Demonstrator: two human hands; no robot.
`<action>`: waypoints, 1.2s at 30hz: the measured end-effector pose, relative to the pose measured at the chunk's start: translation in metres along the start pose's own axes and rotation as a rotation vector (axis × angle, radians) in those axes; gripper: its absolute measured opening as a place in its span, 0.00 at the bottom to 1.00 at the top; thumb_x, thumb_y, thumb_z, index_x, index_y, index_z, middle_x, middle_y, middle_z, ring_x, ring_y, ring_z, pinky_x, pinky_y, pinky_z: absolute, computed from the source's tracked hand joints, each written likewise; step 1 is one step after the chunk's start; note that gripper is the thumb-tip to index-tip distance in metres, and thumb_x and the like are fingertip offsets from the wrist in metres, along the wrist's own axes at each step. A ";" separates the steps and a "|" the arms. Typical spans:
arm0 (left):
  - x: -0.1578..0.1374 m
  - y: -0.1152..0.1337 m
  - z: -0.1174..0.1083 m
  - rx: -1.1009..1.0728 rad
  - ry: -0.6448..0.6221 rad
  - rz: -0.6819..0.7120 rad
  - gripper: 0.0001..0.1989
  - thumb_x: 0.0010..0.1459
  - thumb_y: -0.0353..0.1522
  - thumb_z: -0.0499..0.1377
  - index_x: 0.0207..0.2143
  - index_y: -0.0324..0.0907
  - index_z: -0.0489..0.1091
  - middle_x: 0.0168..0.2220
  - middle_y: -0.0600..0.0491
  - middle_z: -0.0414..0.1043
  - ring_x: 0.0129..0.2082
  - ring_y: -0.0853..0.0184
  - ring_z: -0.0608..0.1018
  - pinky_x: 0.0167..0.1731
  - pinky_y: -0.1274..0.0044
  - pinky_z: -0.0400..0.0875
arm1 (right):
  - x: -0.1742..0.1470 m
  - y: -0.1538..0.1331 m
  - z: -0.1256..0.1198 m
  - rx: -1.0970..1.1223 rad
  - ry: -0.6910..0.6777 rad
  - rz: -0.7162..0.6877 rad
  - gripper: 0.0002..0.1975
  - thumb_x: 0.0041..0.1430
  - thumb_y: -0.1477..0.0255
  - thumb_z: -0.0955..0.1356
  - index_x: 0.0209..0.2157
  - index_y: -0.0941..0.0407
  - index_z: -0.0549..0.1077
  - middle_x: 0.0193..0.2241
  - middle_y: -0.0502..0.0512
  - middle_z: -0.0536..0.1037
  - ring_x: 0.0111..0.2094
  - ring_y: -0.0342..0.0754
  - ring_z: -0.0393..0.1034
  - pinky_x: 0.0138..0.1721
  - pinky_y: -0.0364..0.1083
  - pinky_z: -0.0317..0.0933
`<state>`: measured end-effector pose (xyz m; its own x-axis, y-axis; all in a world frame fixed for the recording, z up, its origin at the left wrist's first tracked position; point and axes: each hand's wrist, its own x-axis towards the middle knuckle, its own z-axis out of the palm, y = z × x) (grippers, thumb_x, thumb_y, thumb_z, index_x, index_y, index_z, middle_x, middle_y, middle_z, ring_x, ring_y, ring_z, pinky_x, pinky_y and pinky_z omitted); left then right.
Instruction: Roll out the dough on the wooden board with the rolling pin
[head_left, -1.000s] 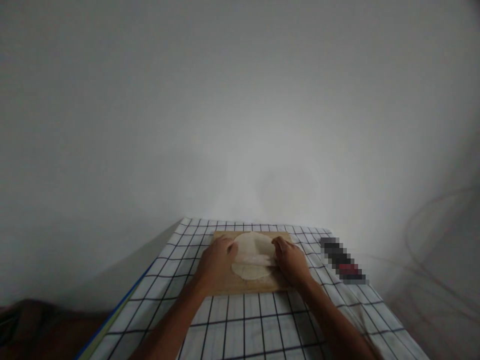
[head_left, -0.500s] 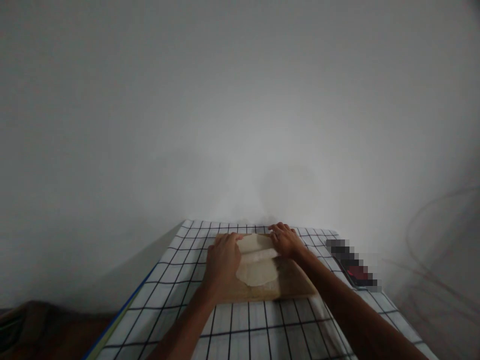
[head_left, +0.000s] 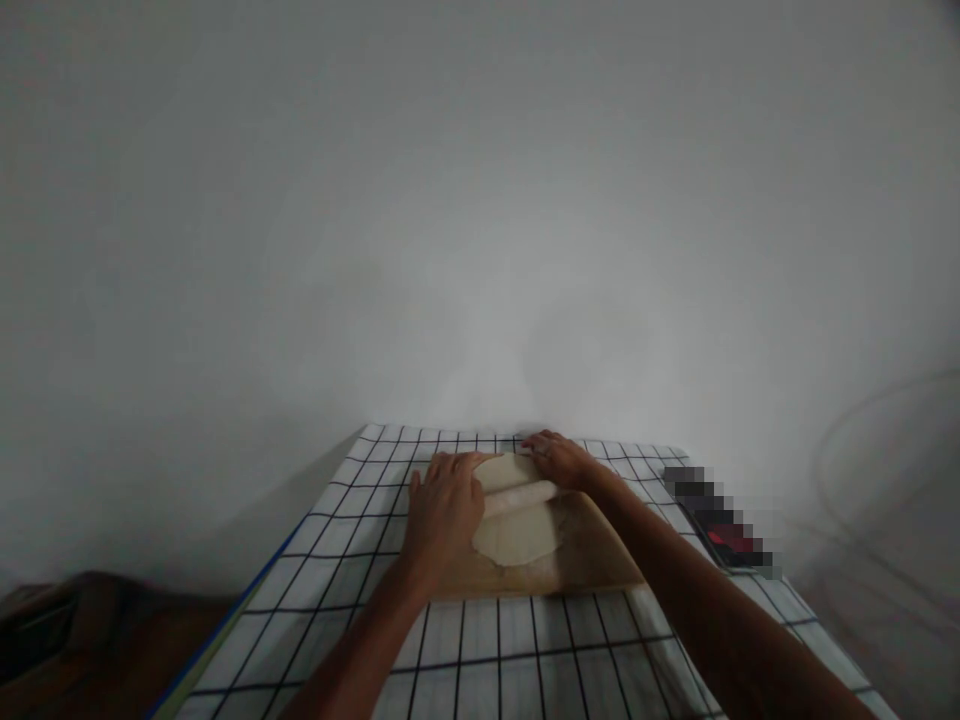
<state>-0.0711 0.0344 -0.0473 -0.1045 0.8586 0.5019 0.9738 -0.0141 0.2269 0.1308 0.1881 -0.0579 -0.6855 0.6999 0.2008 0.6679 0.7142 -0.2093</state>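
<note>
A pale rolling pin [head_left: 519, 498] lies across a thin, flattened sheet of dough [head_left: 517, 540], its right end slightly farther from me than its left. My left hand [head_left: 445, 508] is closed over the pin's left end. On the right end rests my right hand [head_left: 559, 461], its fingers curled over the pin and a ring on one of them. Both ends of the pin are hidden under my hands. Beneath the dough is a wooden board [head_left: 600, 562], partly in the shadow of my right arm.
A white tablecloth with a black grid [head_left: 480, 645] covers the table. Near its right edge lies a dark, flat item [head_left: 720, 525], blurred out by pixels. A plain wall [head_left: 480, 220] rises behind the table. Thin cables [head_left: 847, 430] show at the right, dark brown objects [head_left: 97, 640] at lower left.
The view has tipped slightly, so the table sits a little higher in the picture. Both hands stay on the rolling pin, which looks slightly more slanted across the dough.
</note>
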 end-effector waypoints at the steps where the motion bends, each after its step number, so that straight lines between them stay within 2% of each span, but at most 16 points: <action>1: -0.001 0.000 0.000 0.009 0.004 0.019 0.18 0.65 0.27 0.49 0.53 0.49 0.69 0.51 0.51 0.74 0.57 0.56 0.70 0.56 0.60 0.61 | -0.006 -0.001 0.001 -0.005 0.016 0.033 0.21 0.70 0.70 0.59 0.61 0.53 0.68 0.61 0.59 0.70 0.60 0.52 0.65 0.60 0.52 0.58; 8: -0.011 0.003 -0.011 0.075 -0.048 0.119 0.20 0.65 0.29 0.49 0.58 0.46 0.68 0.53 0.47 0.74 0.57 0.55 0.70 0.56 0.63 0.63 | -0.053 -0.032 -0.006 -0.123 -0.004 0.273 0.24 0.72 0.65 0.55 0.66 0.51 0.61 0.68 0.57 0.60 0.70 0.58 0.48 0.66 0.62 0.49; 11: -0.009 0.004 -0.011 0.129 -0.103 0.131 0.20 0.66 0.31 0.49 0.58 0.44 0.69 0.54 0.44 0.75 0.57 0.53 0.72 0.58 0.60 0.62 | -0.072 -0.048 -0.008 -0.157 0.058 0.286 0.23 0.72 0.66 0.55 0.64 0.51 0.63 0.67 0.58 0.63 0.68 0.56 0.51 0.65 0.59 0.49; 14: 0.001 0.005 -0.002 0.165 -0.133 0.189 0.20 0.65 0.31 0.49 0.57 0.41 0.70 0.58 0.43 0.73 0.61 0.49 0.69 0.62 0.55 0.57 | -0.085 -0.059 -0.008 -0.149 0.121 0.302 0.22 0.72 0.65 0.55 0.61 0.51 0.66 0.65 0.57 0.65 0.67 0.56 0.53 0.63 0.60 0.51; 16: 0.010 0.005 0.005 0.161 -0.169 0.234 0.22 0.64 0.29 0.51 0.58 0.40 0.69 0.60 0.43 0.71 0.65 0.51 0.67 0.63 0.59 0.57 | -0.087 -0.061 -0.008 -0.139 0.126 0.306 0.21 0.72 0.65 0.55 0.59 0.51 0.68 0.64 0.57 0.67 0.66 0.55 0.54 0.62 0.59 0.52; 19: 0.017 0.004 0.014 0.121 -0.171 0.284 0.23 0.64 0.29 0.51 0.61 0.42 0.66 0.61 0.45 0.70 0.66 0.57 0.65 0.63 0.65 0.60 | -0.079 -0.058 -0.011 -0.145 0.134 0.281 0.21 0.72 0.66 0.54 0.58 0.52 0.69 0.61 0.57 0.70 0.64 0.52 0.58 0.61 0.54 0.53; 23: 0.017 0.002 0.023 0.111 -0.065 0.240 0.21 0.67 0.36 0.50 0.61 0.45 0.66 0.59 0.46 0.72 0.65 0.51 0.66 0.62 0.56 0.59 | -0.059 -0.048 -0.017 -0.159 0.076 0.235 0.22 0.73 0.66 0.53 0.57 0.53 0.71 0.59 0.57 0.73 0.62 0.49 0.62 0.61 0.50 0.53; 27: 0.026 0.002 0.028 0.141 -0.031 0.176 0.20 0.68 0.39 0.50 0.58 0.44 0.68 0.57 0.42 0.73 0.64 0.45 0.66 0.58 0.51 0.61 | -0.034 -0.037 -0.021 -0.146 0.020 0.195 0.20 0.72 0.66 0.55 0.53 0.53 0.74 0.54 0.55 0.77 0.56 0.47 0.68 0.55 0.44 0.57; 31: 0.046 0.003 0.029 0.153 -0.043 0.098 0.18 0.70 0.38 0.46 0.50 0.42 0.72 0.48 0.41 0.77 0.56 0.50 0.74 0.54 0.57 0.64 | -0.009 -0.028 -0.018 -0.169 0.048 0.280 0.23 0.73 0.64 0.53 0.45 0.55 0.77 0.44 0.60 0.81 0.44 0.49 0.75 0.43 0.45 0.60; 34: 0.059 0.002 0.028 0.160 -0.110 0.028 0.18 0.70 0.36 0.44 0.43 0.41 0.73 0.41 0.42 0.78 0.46 0.55 0.79 0.48 0.62 0.68 | 0.008 -0.022 -0.016 -0.179 0.060 0.291 0.22 0.72 0.63 0.55 0.43 0.55 0.78 0.42 0.61 0.82 0.43 0.50 0.76 0.41 0.44 0.59; 36: 0.064 0.000 0.029 0.166 -0.136 0.013 0.17 0.70 0.35 0.45 0.42 0.41 0.72 0.41 0.43 0.78 0.44 0.56 0.79 0.46 0.65 0.68 | 0.019 -0.018 -0.016 -0.166 0.034 0.260 0.19 0.70 0.63 0.59 0.41 0.53 0.79 0.41 0.58 0.83 0.42 0.49 0.76 0.40 0.44 0.59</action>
<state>-0.0723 0.1043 -0.0390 -0.0741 0.9204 0.3840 0.9960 0.0489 0.0751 0.1106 0.1887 -0.0354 -0.4768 0.8574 0.1938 0.8600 0.5006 -0.0990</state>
